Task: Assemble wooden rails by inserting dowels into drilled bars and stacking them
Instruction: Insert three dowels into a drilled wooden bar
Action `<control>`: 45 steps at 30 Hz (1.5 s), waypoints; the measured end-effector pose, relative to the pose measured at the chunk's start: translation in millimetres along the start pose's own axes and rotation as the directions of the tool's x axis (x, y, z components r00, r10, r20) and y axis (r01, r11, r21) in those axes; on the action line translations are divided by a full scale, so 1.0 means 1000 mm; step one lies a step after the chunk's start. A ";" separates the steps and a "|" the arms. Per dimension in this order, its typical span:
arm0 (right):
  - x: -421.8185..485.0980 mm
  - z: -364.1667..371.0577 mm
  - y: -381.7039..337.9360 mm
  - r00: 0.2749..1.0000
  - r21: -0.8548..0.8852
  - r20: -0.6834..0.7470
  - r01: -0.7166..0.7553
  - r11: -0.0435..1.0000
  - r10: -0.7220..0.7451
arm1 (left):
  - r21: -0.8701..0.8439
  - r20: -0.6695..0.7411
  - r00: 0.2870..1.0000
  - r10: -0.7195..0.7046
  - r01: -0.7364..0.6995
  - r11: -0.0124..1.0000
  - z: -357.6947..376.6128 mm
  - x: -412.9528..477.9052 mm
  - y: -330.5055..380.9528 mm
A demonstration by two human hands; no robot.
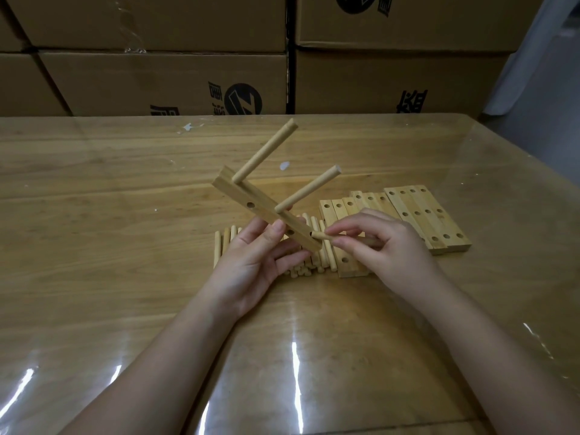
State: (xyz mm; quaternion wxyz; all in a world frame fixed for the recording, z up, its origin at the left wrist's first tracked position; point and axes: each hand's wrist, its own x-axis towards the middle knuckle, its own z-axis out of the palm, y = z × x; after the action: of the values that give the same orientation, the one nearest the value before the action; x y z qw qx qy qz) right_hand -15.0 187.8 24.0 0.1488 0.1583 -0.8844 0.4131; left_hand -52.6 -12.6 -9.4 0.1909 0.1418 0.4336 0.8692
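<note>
My left hand (pixel 257 262) grips a drilled wooden bar (pixel 251 199) near its lower end and holds it tilted above the table. Two dowels stand in the bar: one (pixel 266 152) at its upper end, another (pixel 307 193) past an empty hole. My right hand (pixel 383 246) pinches a loose dowel (pixel 323 237) whose tip touches the bar's lowest hole. A heap of loose dowels (pixel 226 243) lies on the table under my hands, partly hidden. Several drilled bars (pixel 417 215) lie side by side to the right.
The wooden table (pixel 125 199) is covered with a clear glossy sheet that reflects light. Stacked cardboard boxes (pixel 157 80) form a wall behind the far edge. A pale curtain or wall (pixel 539 58) shows at the upper right.
</note>
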 end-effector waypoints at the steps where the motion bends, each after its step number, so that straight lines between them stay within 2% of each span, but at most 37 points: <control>1: 0.000 -0.001 -0.001 1.000 -0.028 0.000 0.013 1.000 -0.013 | 0.005 -0.003 1.000 0.000 0.000 1.000 0.000 0.000 0.000; 3: 0.000 -0.001 -0.002 0.996 -0.185 -0.023 0.077 0.980 -0.082 | 0.023 -0.005 1.000 0.001 -0.001 1.000 0.000 0.000 -0.001; 6: -0.001 -0.002 -0.004 0.974 -0.452 -0.084 0.152 0.879 -0.211 | 0.062 -0.010 1.000 0.001 0.000 0.998 0.001 0.000 -0.004; 11: -0.002 0.002 -0.009 0.928 -0.592 -0.127 0.213 0.777 -0.351 | 0.078 -0.033 0.999 0.006 -0.003 0.997 0.001 0.000 -0.007; 20: -0.003 0.009 -0.010 0.896 -0.652 -0.143 0.234 0.721 -0.420 | 0.089 -0.020 1.000 0.020 -0.018 0.996 0.002 -0.001 -0.007; 29: -0.002 0.011 -0.015 0.922 -0.621 -0.137 0.205 0.756 -0.362 | 0.096 -0.038 0.999 0.012 -0.009 0.995 0.004 -0.002 -0.006; 45: -0.003 0.009 -0.010 0.918 -0.633 -0.109 0.231 0.739 -0.381 | 0.176 -0.062 0.998 0.002 0.009 0.984 0.008 -0.003 -0.001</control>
State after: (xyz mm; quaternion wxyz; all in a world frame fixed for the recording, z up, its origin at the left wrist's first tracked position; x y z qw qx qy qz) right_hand -9.4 175.2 23.6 0.3598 0.1968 -0.9074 0.0921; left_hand -46.8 -7.7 -6.3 0.1658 0.1305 0.5145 0.8311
